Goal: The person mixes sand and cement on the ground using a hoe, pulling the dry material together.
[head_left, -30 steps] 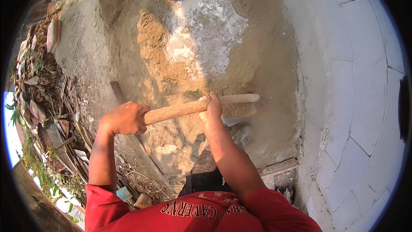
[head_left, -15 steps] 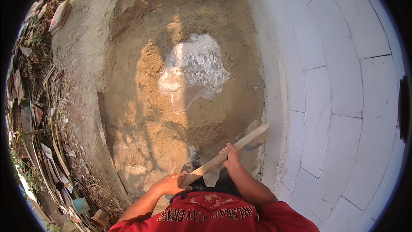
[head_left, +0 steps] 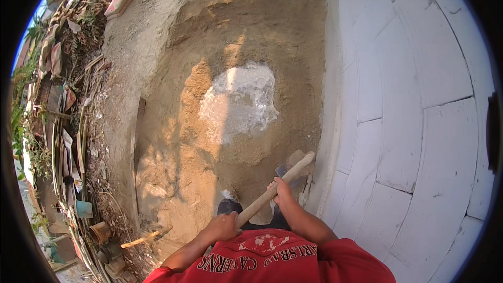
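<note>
- We see the left hand [head_left: 224,226] with its grip wrapped around the lower end of a wooden handle [head_left: 255,207], close to the red shirt [head_left: 257,267].
- We see the right hand [head_left: 283,194] farther up, its grip also closed around the handle, the fingers curled over it.
- We find the handle slanting from near the body up to the right, its far end near the wall [head_left: 403,136] of pale blocks.
- Near that end we make out a flat tool head [head_left: 295,158], partly hidden by the handle; we cannot tell whether it touches the ground.
- Beyond the hands we see a whitish patch [head_left: 251,86] ringed by brown sand [head_left: 195,105], sunlit on its left part.
- On our left lie a narrow board [head_left: 137,136], a yellowish stick [head_left: 140,239], a brown pot [head_left: 99,232] and heaped debris [head_left: 68,147].
</note>
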`<state>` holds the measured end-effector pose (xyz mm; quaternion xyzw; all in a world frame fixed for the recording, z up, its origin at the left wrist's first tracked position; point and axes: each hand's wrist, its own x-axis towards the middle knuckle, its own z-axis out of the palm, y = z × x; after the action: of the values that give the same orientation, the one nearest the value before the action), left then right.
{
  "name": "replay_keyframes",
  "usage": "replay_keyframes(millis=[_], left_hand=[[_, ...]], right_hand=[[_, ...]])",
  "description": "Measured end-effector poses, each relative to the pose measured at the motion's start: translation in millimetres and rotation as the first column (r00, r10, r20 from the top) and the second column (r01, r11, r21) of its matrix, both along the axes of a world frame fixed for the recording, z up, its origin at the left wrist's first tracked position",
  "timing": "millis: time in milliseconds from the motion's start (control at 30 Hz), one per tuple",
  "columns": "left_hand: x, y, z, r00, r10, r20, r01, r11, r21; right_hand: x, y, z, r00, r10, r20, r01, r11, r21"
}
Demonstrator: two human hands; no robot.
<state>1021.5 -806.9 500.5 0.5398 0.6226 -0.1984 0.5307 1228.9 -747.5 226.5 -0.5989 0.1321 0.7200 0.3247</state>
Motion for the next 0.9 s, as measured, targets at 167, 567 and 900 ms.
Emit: replay_keyframes(millis=[167,567,900], left_hand=[[2.8,-26.1,45.2,0.981,0.190,0.045,-0.193,0.978,0.073],[-40.7,-206.4,55.9,0.486,0.831,0.270,-0.837,0.532,-0.128],[-28.1,-317.6,38.7,-0.296,0.914,0.278,-0.924,-0.200,-0.327]], right_hand=[[24.0,17.7,53.1,0.912,0.400,0.086,-0.407,0.910,0.082],[232.9,-13.4,-11.1,0.071,0.781,0.620,-0.946,0.249,-0.205],[204.7,25.5,-20.3,-0.358,0.138,0.923,-0.844,-0.470,-0.257]])
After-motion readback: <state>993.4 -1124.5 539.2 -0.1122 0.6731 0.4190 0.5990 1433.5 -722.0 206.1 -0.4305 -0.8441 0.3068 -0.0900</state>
